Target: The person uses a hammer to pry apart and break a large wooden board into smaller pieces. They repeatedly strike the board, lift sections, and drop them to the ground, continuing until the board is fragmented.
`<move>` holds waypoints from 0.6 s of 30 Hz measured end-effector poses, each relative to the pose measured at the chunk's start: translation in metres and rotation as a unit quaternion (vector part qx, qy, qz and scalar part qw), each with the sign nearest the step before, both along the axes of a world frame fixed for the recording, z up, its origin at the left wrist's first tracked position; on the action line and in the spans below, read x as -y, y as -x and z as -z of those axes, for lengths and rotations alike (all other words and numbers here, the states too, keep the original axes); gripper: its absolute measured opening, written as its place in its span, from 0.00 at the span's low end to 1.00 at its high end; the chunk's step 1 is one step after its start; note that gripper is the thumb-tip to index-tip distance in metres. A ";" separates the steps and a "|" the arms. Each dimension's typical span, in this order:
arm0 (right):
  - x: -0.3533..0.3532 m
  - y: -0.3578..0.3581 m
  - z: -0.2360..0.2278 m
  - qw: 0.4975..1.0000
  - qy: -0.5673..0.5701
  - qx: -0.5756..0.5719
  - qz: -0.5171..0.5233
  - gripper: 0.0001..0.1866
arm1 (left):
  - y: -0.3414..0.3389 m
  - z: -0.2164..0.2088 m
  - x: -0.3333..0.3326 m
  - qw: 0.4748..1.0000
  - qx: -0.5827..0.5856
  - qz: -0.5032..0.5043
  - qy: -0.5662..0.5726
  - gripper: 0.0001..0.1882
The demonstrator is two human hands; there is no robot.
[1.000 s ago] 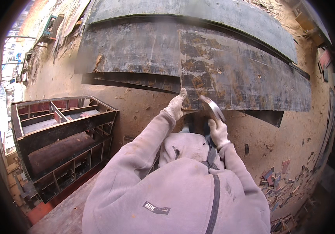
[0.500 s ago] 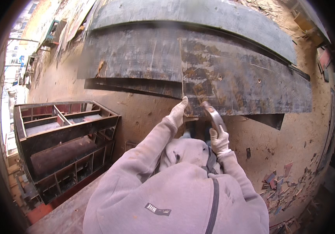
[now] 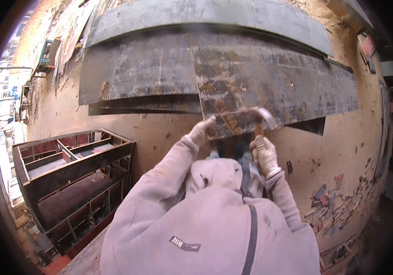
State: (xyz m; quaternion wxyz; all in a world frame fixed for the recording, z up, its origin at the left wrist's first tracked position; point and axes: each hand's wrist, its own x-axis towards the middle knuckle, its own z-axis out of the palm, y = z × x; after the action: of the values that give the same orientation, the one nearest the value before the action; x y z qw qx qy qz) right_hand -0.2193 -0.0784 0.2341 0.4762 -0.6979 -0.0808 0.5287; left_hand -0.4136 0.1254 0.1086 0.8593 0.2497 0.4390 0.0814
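My gloved right hand (image 3: 264, 156) is closed round the wooden handle of a claw hammer (image 3: 264, 116). The metal hammer head is over the near edge of a worn, dark plywood panel (image 3: 247, 78). My gloved left hand (image 3: 199, 131) grips that panel at its near left corner; the fingers under the edge are hidden. Yellowish-brown patches and scratches mark the panel's face, and it overlaps another dark panel (image 3: 137, 68) on the left.
Beyond lies a long grey panel (image 3: 205, 13). A dark wooden frame with compartments (image 3: 75, 169) stands at my left on the sandy ground (image 3: 160, 146). Broken wood scraps (image 3: 338, 201) are scattered at the right. Loose boards (image 3: 70, 41) lie at the far left.
My right hand has brought the hammer slightly right, and its head has turned. The left hand stays at the panel's corner. The whole view has shifted a little.
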 end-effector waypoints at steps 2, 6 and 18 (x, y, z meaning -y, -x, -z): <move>0.001 -0.016 -0.021 0.999 0.030 -0.008 0.040 0.24 | -0.024 -0.040 0.005 0.990 0.041 -0.104 0.081 0.34; 0.013 -0.036 -0.015 0.990 0.057 -0.063 0.109 0.20 | -0.007 -0.013 0.005 0.949 0.123 -0.178 0.229 0.41; 0.040 -0.101 -0.005 0.986 0.142 0.000 0.092 0.20 | -0.010 0.043 -0.014 0.992 -0.076 -0.069 0.067 0.38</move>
State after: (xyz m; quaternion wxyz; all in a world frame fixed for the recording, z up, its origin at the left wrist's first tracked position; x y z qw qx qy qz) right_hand -0.1179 -0.1185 0.2388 0.4190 -0.7630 0.0601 0.4885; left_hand -0.4031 0.1391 0.0655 0.8304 0.1659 0.5240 0.0913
